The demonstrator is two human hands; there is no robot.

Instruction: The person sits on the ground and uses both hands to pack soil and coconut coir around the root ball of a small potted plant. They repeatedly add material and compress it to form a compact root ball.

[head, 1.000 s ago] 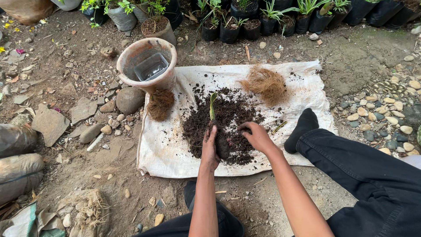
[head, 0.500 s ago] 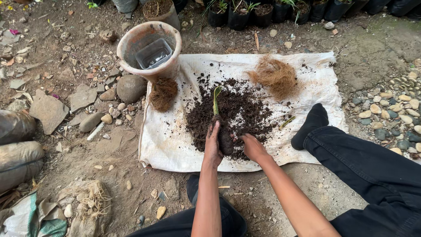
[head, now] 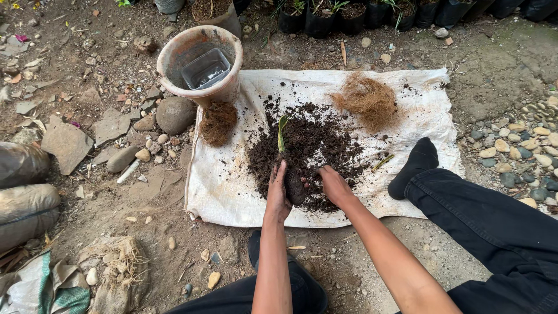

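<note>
Left hand (head: pixel 278 195): we see it pressed against the left side of a dark soil ball (head: pixel 294 187), fingers held together and only slightly curved, palm flat to the soil. One thumb-side edge faces us; the fingertips point away, toward the seedling.

Right hand (head: pixel 333 185): we find it cupped on the right side of the same soil ball, fingers bent and closed down into the dirt. The two hands sit just beside each other with the ball between them; how far the fingertips dig in we cannot tell.

Seedling (head: pixel 282 132): one, with a narrow green leaf, upright, rising from the soil just beyond the left hand.

Loose soil heap (head: pixel 311 142): one, dark, spread over the middle of the cloth, around the hands.

White woven sack (head: pixel 224 192): one, laid flat on the bare ground, carrying the soil.

Coconut fibre clumps: we count two, a pale one (head: pixel 369 102) on the far right part of the sack and a darker one (head: pixel 218 122) at its left edge, touching the pot.

Clay-coloured pot (head: pixel 192 46): one, tilted at the far left corner of the sack, with one clear plastic cup (head: pixel 206 68) inside.

Black nursery bags with plants (head: pixel 343 14): a row along the top; the number is cut off by the edge.

Grey stone (head: pixel 174 114): one large, just beside the pot.

Black-socked foot (head: pixel 414 166): one, resting on the sack's right part.
</note>
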